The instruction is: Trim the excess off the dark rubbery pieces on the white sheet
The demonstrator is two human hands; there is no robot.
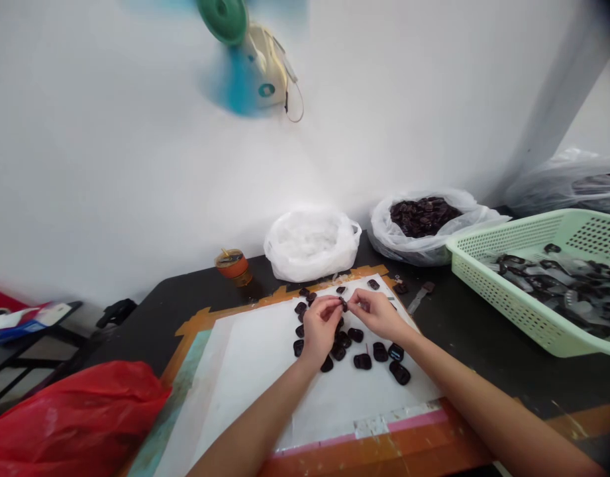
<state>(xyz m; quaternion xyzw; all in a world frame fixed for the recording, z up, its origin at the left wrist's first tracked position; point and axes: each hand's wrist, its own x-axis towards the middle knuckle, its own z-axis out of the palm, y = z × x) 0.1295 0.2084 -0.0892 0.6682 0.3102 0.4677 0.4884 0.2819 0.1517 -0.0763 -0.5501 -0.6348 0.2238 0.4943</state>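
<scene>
My left hand [319,328] pinches a small dark plastic piece [343,304] over the far part of a white sheet. From the other side my right hand [377,314] meets it, thumb and fingertips pressed together at the piece's edge. What exactly lies between the right fingertips is too small to make out. Around and below both hands lie several loose dark, glossy, rounded pieces, such as one rounded piece [399,372] near my right forearm. The white sheet [245,371] is spread flat under them.
Behind the sheet stand a white plastic bag [309,248] with pale contents and a bag of dark pieces [424,217]. At right sits a green basket [513,315] holding dark and clear parts. An orange jar [232,265] stands back left; a red bag [81,417] lies front left.
</scene>
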